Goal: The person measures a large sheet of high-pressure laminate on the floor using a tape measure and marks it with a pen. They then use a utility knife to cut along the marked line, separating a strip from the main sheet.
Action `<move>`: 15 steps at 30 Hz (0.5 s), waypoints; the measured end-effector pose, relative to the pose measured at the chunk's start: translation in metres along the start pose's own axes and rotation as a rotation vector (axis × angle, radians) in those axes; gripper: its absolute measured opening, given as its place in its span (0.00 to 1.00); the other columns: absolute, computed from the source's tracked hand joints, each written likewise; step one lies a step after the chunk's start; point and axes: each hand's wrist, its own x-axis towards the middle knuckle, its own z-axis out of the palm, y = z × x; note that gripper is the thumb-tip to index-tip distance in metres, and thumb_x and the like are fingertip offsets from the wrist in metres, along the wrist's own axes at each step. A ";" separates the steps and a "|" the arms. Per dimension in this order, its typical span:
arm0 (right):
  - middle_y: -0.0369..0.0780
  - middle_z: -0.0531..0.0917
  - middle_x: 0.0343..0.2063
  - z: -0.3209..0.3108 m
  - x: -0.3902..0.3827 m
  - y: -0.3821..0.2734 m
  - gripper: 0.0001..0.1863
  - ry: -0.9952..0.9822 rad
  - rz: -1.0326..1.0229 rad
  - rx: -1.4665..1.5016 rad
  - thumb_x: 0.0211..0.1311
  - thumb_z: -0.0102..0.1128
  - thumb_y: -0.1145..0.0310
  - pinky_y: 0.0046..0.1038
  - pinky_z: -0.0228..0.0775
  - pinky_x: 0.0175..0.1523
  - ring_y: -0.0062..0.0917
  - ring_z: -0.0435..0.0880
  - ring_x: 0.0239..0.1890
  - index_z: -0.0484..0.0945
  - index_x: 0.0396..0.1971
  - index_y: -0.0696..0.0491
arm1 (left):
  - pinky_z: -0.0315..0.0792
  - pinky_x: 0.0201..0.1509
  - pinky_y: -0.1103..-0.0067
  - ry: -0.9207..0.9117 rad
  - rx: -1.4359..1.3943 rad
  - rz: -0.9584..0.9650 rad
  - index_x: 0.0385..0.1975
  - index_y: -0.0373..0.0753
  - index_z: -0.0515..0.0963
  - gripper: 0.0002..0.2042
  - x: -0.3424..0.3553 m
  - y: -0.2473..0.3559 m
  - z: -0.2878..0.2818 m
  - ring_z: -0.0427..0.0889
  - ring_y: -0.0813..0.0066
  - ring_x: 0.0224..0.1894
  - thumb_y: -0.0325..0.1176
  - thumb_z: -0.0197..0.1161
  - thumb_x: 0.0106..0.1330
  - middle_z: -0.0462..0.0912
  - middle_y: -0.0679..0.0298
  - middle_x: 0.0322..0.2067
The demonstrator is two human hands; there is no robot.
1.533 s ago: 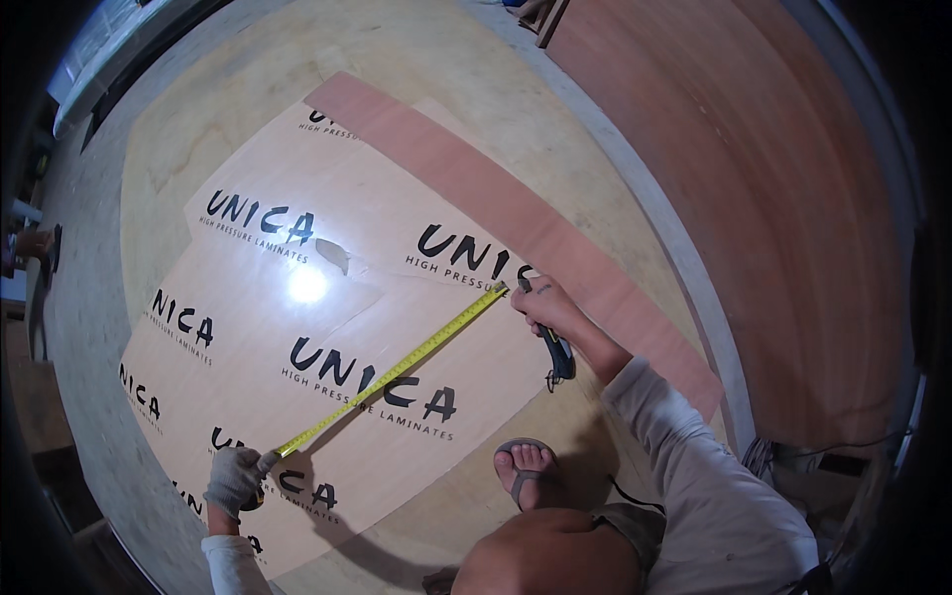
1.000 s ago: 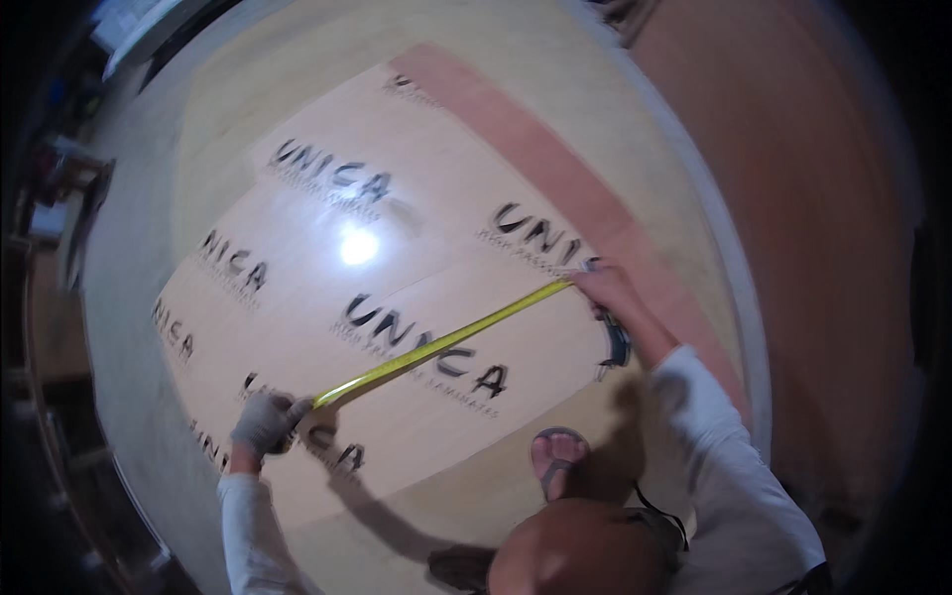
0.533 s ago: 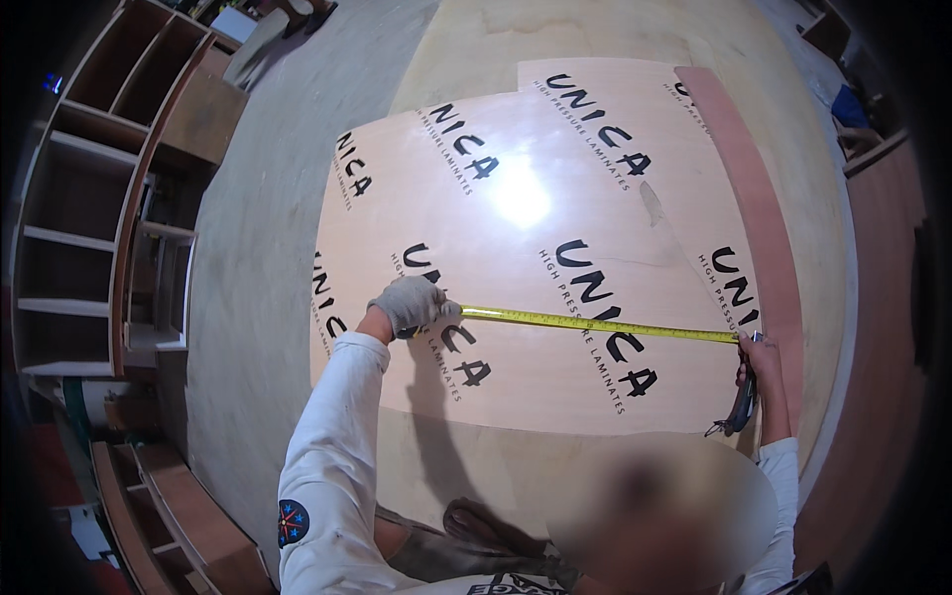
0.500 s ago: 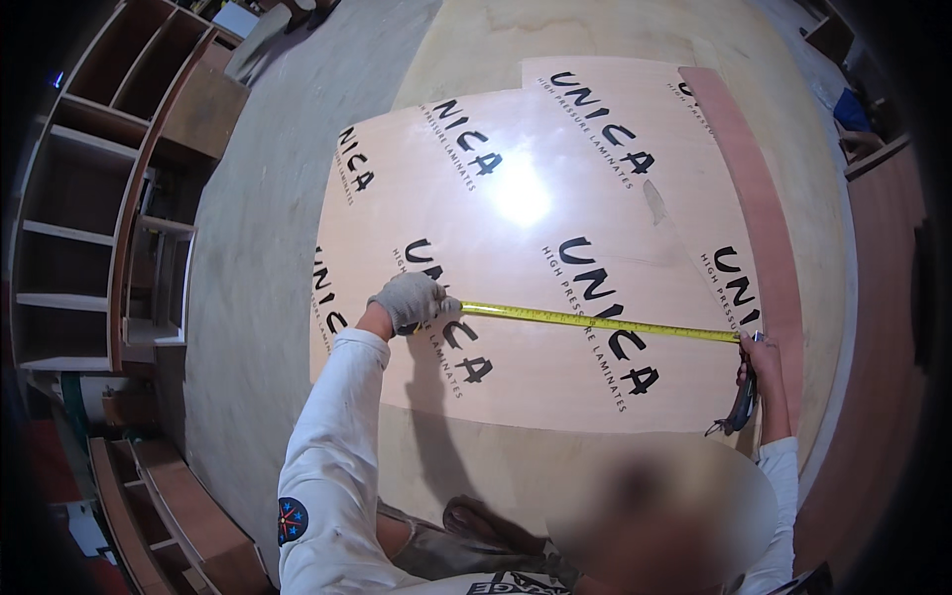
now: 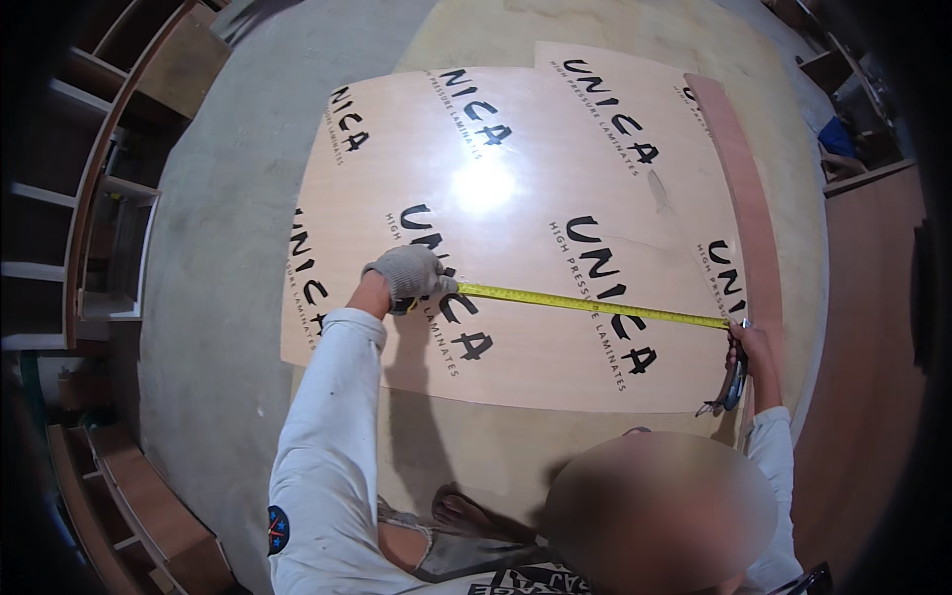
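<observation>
In a grey knitted glove, my left hand (image 5: 412,272) is closed around the case of a tape measure (image 5: 595,304), whose yellow blade runs out nearly straight to the right. Only a bit of the case shows below the glove. My bare right hand (image 5: 758,347) pinches the blade's far end near the sheet's right side. That same hand also grips a dark, curved hand tool (image 5: 735,381); its exact kind is hard to make out. Beneath the blade lies a pale pink laminate sheet (image 5: 516,362) with black printing. A narrow reddish-brown strip (image 5: 746,188) lies along its right side.
A larger pale board (image 5: 476,436) lies under the sheet. Wooden shelf units (image 5: 84,208) stand at the left, and a long brown panel (image 5: 863,377) is at the right. Lamp glare whitens the sheet's middle. A foot (image 5: 466,511) shows at the bottom.
The view has shifted slightly, so the sheet and both hands sit a little higher and the shelves further left. Both hands keep their hold on the stretched tape measure.
</observation>
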 end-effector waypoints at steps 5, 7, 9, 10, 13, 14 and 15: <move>0.36 0.73 0.13 -0.002 -0.003 -0.002 0.21 -0.018 0.004 -0.019 0.74 0.67 0.54 0.36 0.69 0.19 0.27 0.71 0.11 0.75 0.24 0.51 | 0.81 0.46 0.59 -0.042 -0.047 -0.073 0.41 0.44 0.91 0.25 -0.005 0.003 0.008 0.89 0.49 0.37 0.63 0.66 0.70 0.90 0.52 0.33; 0.36 0.73 0.13 -0.001 -0.003 -0.004 0.21 -0.028 -0.003 -0.027 0.74 0.67 0.54 0.35 0.69 0.19 0.27 0.71 0.11 0.75 0.24 0.51 | 0.81 0.46 0.59 -0.027 -0.015 -0.043 0.40 0.43 0.91 0.26 -0.004 0.003 0.009 0.89 0.49 0.37 0.63 0.65 0.70 0.90 0.52 0.32; 0.36 0.73 0.13 0.000 -0.004 -0.006 0.21 -0.010 0.015 -0.022 0.74 0.67 0.54 0.35 0.69 0.19 0.27 0.71 0.11 0.75 0.24 0.51 | 0.81 0.46 0.59 -0.014 0.014 -0.022 0.40 0.43 0.91 0.27 -0.001 0.003 0.011 0.89 0.48 0.37 0.64 0.64 0.71 0.90 0.52 0.32; 0.36 0.73 0.13 0.000 -0.004 -0.007 0.21 -0.038 0.007 -0.015 0.74 0.67 0.54 0.35 0.69 0.19 0.27 0.71 0.11 0.75 0.24 0.51 | 0.81 0.46 0.59 -0.014 0.033 -0.008 0.39 0.42 0.91 0.28 0.000 0.003 0.012 0.89 0.48 0.38 0.64 0.63 0.71 0.90 0.52 0.32; 0.36 0.72 0.13 0.001 -0.005 -0.007 0.21 -0.006 0.025 -0.019 0.75 0.67 0.54 0.35 0.69 0.18 0.27 0.71 0.11 0.74 0.25 0.51 | 0.81 0.47 0.58 -0.003 0.062 0.015 0.39 0.42 0.91 0.29 0.002 0.008 0.015 0.90 0.48 0.39 0.65 0.60 0.72 0.90 0.52 0.34; 0.36 0.72 0.13 0.001 -0.005 -0.007 0.21 -0.014 0.006 -0.033 0.75 0.67 0.54 0.35 0.69 0.18 0.27 0.71 0.11 0.74 0.25 0.51 | 0.81 0.48 0.58 -0.004 0.071 0.017 0.39 0.42 0.91 0.29 0.003 0.010 0.016 0.90 0.48 0.40 0.65 0.59 0.73 0.90 0.52 0.34; 0.36 0.72 0.12 0.001 -0.005 -0.007 0.21 -0.005 -0.009 -0.045 0.75 0.67 0.54 0.35 0.69 0.18 0.27 0.71 0.11 0.74 0.25 0.52 | 0.81 0.48 0.58 -0.007 0.074 0.011 0.39 0.42 0.91 0.29 0.003 0.013 0.017 0.90 0.48 0.40 0.65 0.59 0.73 0.91 0.53 0.34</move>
